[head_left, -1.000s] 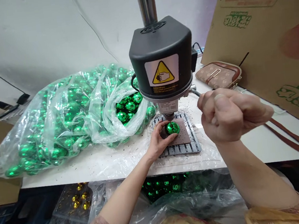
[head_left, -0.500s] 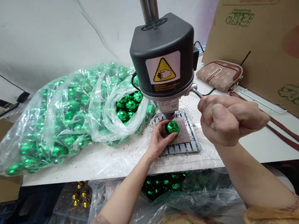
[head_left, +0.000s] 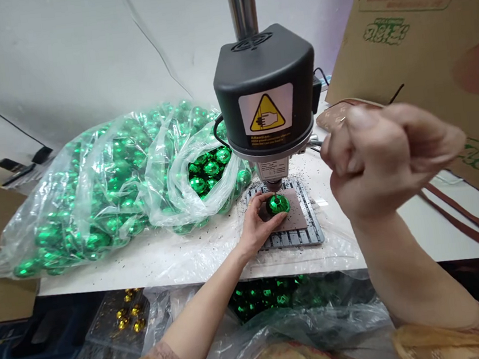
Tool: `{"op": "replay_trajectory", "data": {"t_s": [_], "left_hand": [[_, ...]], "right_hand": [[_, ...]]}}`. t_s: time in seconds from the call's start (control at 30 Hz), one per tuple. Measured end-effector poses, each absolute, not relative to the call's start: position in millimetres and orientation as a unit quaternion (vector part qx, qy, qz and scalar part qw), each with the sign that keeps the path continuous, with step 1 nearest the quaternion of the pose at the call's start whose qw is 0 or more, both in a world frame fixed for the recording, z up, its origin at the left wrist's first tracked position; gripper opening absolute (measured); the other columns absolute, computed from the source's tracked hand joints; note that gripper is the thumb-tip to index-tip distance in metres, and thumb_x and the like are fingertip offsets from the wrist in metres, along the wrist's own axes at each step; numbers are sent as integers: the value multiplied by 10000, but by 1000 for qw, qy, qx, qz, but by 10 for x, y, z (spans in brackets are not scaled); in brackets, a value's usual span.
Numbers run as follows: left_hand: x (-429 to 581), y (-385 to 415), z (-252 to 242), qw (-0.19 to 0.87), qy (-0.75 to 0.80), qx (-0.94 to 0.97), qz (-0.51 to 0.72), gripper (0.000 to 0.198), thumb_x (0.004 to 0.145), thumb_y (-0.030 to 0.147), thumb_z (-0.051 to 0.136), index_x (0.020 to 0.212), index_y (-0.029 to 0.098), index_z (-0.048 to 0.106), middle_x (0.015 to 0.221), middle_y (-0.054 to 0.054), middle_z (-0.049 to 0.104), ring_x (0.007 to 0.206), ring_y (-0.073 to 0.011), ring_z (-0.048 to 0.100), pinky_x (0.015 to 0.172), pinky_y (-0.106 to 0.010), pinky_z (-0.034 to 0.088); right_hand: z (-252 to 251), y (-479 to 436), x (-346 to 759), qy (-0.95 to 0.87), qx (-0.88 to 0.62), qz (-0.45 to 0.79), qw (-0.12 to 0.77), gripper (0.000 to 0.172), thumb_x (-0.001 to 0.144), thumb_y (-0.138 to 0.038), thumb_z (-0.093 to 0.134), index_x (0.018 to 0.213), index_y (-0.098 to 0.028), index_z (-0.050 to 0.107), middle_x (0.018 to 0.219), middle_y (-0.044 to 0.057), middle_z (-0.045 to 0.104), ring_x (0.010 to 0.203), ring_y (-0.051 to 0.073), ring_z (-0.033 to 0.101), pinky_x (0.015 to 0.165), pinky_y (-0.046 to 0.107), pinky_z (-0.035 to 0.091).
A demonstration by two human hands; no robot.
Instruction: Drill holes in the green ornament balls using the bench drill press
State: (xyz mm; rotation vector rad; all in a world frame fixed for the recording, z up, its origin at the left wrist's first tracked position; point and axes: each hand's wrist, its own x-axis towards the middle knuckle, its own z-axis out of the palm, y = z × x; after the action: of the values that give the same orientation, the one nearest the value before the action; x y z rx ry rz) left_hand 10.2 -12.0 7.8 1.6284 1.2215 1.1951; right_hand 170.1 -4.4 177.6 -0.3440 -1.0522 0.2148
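Note:
A black drill press (head_left: 265,78) with a yellow warning label stands in the middle. Under its chuck, a shiny green faceted ball (head_left: 278,204) rests on a pinkish-brown pad (head_left: 298,216) over the slotted metal base (head_left: 315,231). Thumb and fingers of my left hand (head_left: 260,220) grip the ball from the left. To the right of the drill head, my right hand (head_left: 377,155) is closed on the press lever (head_left: 315,143), whose end is hidden inside the fist.
A clear plastic bag (head_left: 94,190) of green balls lies left of the press, its mouth open. A cardboard box (head_left: 433,54), a patterned purse (head_left: 336,115) and its brown strap (head_left: 478,227) are at the right. Gold balls (head_left: 129,319) show below the table edge.
My right hand has risen and moved right with the lever, turning at the wrist. My left hand keeps its hold on the ball. The whole view has shifted slightly.

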Motion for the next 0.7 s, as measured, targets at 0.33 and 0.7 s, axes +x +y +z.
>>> {"op": "replay_trajectory", "data": {"t_s": [0.33,0.7], "left_hand": [[-213,-1210,260,149,340,862,346,407,797,452,766,1071,216,580,850,-53,668,770,-215,621,668,-345,484],[-734,-619,443,-42,425,834,349,195,983,268,548,1136,261,669,1033,-107,688,977,-268,650,848,-416,526]], "right_hand": [[1960,7,1736,-509,-187,135,830,456,831,-142,643,465,-213,380,403,-59,309,356,88,337,390,326,276],[1928,20,1738,-497,-189,132,837,441,829,-174,660,470,-224,409,410,-54,344,354,95,345,375,343,267]]}}
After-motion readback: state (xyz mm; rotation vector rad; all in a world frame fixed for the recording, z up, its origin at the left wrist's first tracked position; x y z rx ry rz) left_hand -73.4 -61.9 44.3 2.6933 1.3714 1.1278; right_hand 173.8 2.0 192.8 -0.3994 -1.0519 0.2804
